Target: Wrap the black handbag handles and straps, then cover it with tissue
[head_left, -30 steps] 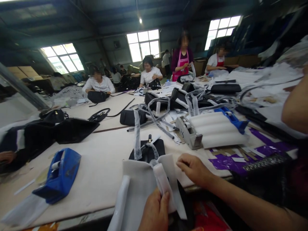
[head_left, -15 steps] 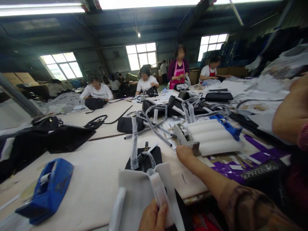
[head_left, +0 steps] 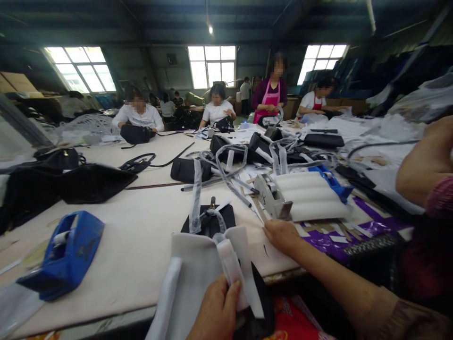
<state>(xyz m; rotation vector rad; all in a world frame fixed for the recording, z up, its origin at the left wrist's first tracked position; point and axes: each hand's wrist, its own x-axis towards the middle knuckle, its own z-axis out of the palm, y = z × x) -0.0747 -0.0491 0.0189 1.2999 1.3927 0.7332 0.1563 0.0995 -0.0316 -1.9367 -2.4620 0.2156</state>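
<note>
My left hand point(head_left: 216, 307) is closed on a folded strip of white foam point(head_left: 230, 262) at the bottom middle. Around it stands a white foam sheet point(head_left: 193, 274) beside a black bag point(head_left: 226, 219), whose flap and clasp lie on the table. Clear film wraps the bag's strap point(head_left: 196, 196). Just below the grey metal tape dispenser point(head_left: 271, 200), my right hand point(head_left: 283, 236) has its fingertips together at the end of a thin pale strip; whether they grip it is too small to tell.
A blue tape dispenser point(head_left: 71, 255) sits at the left of the table point(head_left: 123, 236). White foam rolls point(head_left: 311, 196), another blue dispenser point(head_left: 331, 182) and purple film point(head_left: 375, 219) lie right. Black bags point(head_left: 186, 170) are piled mid-table. Another person's arm point(head_left: 424, 165) reaches in at right; several people sit or stand beyond.
The view has tilted down slightly. My right hand has moved from the metal dispenser's lower edge to just below it, and a thin pale strip now shows at its fingertips. My left hand still holds the foam.
</note>
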